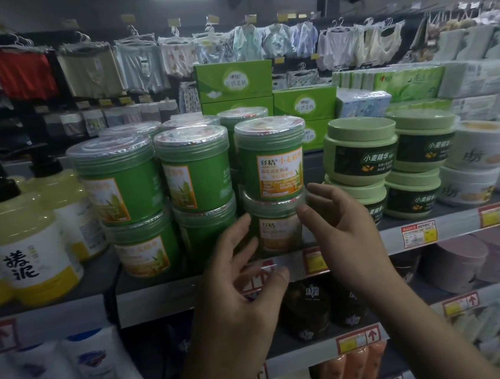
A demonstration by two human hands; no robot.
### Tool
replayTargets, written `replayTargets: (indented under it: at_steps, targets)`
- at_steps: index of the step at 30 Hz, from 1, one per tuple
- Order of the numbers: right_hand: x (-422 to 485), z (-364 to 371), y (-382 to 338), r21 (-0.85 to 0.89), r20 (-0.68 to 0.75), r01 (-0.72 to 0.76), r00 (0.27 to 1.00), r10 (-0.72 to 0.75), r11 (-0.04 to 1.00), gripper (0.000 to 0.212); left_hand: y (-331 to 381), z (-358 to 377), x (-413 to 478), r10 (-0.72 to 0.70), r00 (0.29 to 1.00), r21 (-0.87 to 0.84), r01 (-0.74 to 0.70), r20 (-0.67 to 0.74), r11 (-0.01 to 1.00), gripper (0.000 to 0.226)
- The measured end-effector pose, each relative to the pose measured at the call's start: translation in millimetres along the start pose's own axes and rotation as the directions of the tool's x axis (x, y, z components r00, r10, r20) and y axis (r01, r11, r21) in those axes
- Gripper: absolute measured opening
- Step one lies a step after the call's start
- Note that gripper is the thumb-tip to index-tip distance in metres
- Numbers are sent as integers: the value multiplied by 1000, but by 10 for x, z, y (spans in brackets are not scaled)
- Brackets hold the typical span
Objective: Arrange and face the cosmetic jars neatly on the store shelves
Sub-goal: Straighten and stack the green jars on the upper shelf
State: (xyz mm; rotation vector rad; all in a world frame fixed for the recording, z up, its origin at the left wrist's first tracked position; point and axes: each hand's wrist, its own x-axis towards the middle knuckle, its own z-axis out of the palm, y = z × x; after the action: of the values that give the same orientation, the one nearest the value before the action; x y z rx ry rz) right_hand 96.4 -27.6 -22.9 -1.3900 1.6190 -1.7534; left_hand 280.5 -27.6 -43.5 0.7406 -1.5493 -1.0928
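grey metal shelf (155, 301): right stack of green plastic jars (272, 162) faced, left stacks (124, 184) askew. my left hand (239, 280), right hand (343, 235) open, flanking bottom jar (278, 232), no grip.

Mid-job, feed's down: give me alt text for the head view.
The left hand and right hand flank the lower green jar of a two-high stack at the shelf edge; grip unclear. Its upper jar faces label-forward; neighbouring green jars sit turned aside.
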Motion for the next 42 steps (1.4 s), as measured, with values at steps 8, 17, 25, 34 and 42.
replayTargets:
  at_steps: [8,17,25,34,42]
  targets:
    - [-314,113,-83,21,-197,179,965,-172,984,21,-3,-376,-52,-1,991,138,20,-135,990,54]
    - [-521,516,-86,223,25,130,990,-139,966,17,-132,-541,-49,83,970,190,-39,-230,981,68]
    - [-526,763,-51,192,139,68,986,-96,979,40,-136,-541,-9,63,983,28,-59,-173,998,78]
    - [-447,882,-42,204,140,43,987,-73,978,61,-130,-561,91,33,989,-52,-41,-145,998,89]
    - [-405,948,-81,127,170,44,983,-66,991,58,-151,-546,170,-54,993,-59,48,-109,997,92]
